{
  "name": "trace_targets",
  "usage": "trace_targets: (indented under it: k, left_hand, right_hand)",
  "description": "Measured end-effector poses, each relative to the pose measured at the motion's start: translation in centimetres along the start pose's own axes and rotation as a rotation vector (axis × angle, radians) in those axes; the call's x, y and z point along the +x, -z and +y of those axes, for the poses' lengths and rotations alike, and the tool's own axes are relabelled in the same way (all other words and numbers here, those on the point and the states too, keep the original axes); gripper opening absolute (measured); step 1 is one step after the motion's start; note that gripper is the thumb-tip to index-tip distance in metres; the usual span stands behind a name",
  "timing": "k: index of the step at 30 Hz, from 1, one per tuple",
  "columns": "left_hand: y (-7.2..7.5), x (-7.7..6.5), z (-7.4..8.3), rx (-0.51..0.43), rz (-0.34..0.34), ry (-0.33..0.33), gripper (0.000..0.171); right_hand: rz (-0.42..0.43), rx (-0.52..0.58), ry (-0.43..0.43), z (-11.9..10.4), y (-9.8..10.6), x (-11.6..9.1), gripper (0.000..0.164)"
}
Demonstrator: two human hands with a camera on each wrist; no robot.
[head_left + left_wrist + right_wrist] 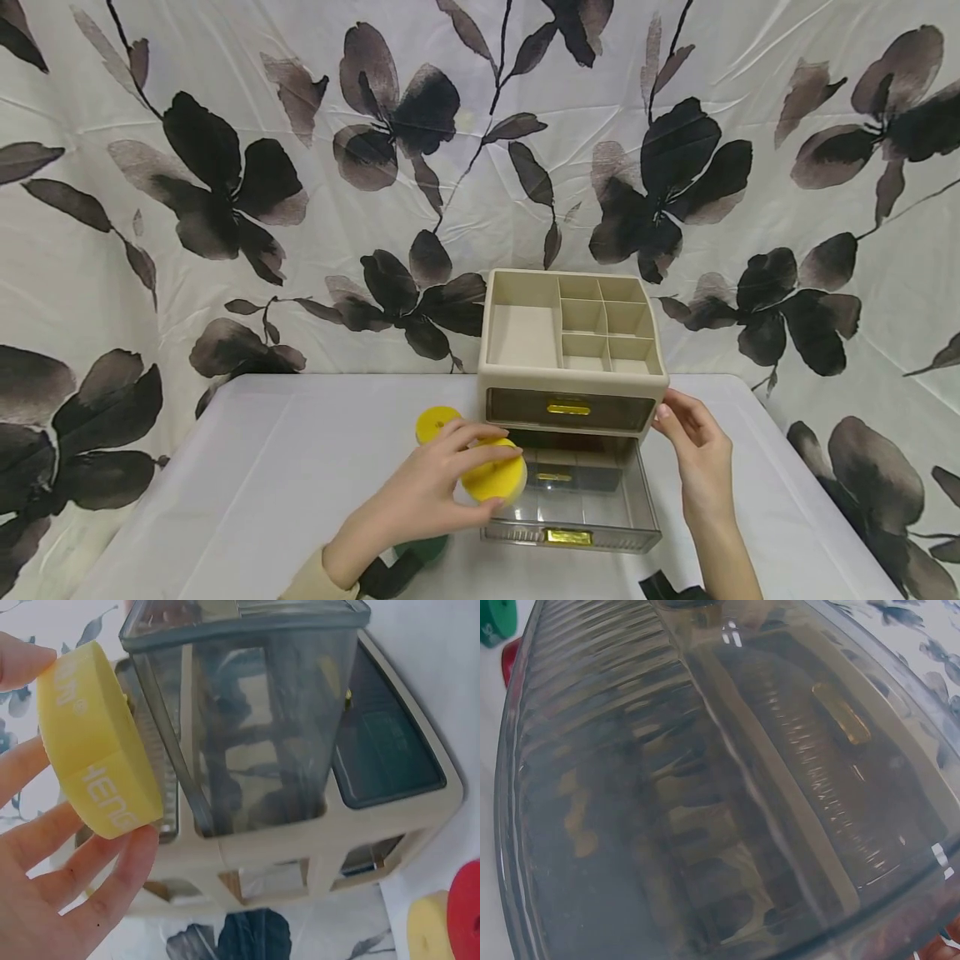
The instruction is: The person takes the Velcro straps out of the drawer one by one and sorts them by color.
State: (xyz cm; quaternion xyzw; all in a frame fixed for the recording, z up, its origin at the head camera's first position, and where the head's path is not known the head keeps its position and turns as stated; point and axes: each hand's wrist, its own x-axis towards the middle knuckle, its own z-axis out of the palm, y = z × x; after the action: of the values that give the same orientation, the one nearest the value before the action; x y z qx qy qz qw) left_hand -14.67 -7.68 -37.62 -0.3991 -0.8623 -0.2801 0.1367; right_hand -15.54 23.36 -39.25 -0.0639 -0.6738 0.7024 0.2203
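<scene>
- Here's the yellow roll [495,475], up in the air at the left side of the pulled-out clear drawer [622,540], tilted, white lettering round its rim.
- And this is the relation that counts: the drawer's open interior lies below the roll and to its right; whether roll and wall touch, I can't tell.
- No real long axis on this one, a squat disc.
- The left hand [444,477] has it, thumb on the near side, fingertips across the far side, pinching the rim; clearly the nearer hand.
- Outward to the beige organiser [573,379], its upper drawer [525,407] shut above the open one.
- Over on the far flank, the right hand [696,442] has bent fingers at the organiser's right edge; gripping or just leaning, can't tell.
- Out on the white table [300,467], a second yellow disc [435,422] lies beyond the left hand.
</scene>
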Motion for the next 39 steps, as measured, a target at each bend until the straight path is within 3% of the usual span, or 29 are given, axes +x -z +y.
trace_targets:
  k: [12,26,39]
  left_hand:
    - [-0.1,-1.8,-1.9,0.013,0.184,0.062,0.051]
    - [0.0,-3.0,-4.1,0.074,0.241,0.274,0.046]
    - [0.6,-3.7,-8.2,0.100,0.232,0.442,0.042]
  right_hand:
    - [-0.003,0.011,0.004,0.1,0.0,0.0,0.029]
    - [-0.009,0.015,0.015,0.0,0.0,-0.1,0.029]
    - [-0.007,0.005,0.006,-0.1,0.0,-0.1,0.030]
